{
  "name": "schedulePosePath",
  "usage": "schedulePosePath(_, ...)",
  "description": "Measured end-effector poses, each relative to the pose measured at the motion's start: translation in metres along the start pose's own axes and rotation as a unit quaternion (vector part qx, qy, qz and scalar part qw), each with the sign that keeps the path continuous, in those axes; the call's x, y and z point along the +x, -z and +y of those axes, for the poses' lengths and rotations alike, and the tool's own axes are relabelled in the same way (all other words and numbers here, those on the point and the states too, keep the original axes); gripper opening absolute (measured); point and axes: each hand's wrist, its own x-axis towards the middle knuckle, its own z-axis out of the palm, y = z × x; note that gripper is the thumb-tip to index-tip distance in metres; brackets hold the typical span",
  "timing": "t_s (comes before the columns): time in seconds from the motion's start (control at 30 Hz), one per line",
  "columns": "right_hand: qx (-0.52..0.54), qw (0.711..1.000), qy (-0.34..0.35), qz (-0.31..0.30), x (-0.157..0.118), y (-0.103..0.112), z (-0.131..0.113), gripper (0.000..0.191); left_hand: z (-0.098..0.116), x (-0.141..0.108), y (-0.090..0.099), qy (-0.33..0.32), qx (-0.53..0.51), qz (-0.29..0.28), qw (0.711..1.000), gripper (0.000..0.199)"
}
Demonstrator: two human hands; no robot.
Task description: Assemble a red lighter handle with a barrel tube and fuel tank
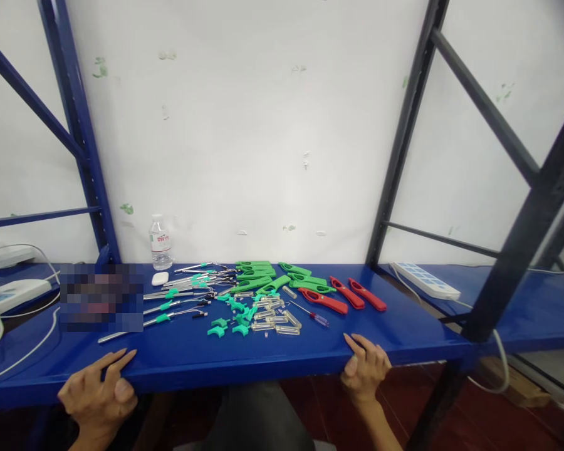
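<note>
- Head view: the screwdriver (313, 315) lies on the blue table (178, 351), with neither hand touching it.
- Right hand (366, 369): closer to the person than the screwdriver and to its right, fingers loosely bent over the front edge, holding no part.
- Left hand (98, 391): well left of the screwdriver, also on that edge, fingers parted and curled, nothing between them.
- Transparent pieces (287, 330) lie just left of the screwdriver, with teal pieces (216, 330) beyond; green casings (254, 272) sit behind it leftward, red casings (366, 294) behind it rightward, and wired metal rods (134, 329) farther left.
- The hands seem to be at rest. Small parts would be best pinched from above, not swept; the screwdriver is best taken by its handle, as its tip points at the transparent pieces. The rods' wires could snag.
- A strip of tabletop before the screwdriver gives sliding room, bounded by the front edge; a small pale piece (266, 335) to its left could get brushed off.
- Right of the screwdriver, past the red casings, there is elbow room up to the dark post (507, 269).
</note>
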Motion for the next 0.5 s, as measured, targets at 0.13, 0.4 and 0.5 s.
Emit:
schedulePosePath(0.13, 0.001, 0.999, -0.025, -0.032, 0.008, 0.004, 0.0, 0.029, 0.006, 0.006, 0.005, 0.019, -0.02, -0.013, 1.0, 0.039)
schedulePosePath(0.4, -0.029, 0.972, -0.162, -0.165, 0.065, -0.006, 0.036, 0.023, -0.034, 0.068, -0.001, 0.105, -0.051, -0.122, 0.986, 0.038)
schedulePosePath(0.5, -0.046, 0.951, -0.21, -0.222, 0.086, -0.012, 0.06, 0.027, -0.04, 0.088, -0.007, 0.132, -0.068, -0.137, 0.979, 0.044)
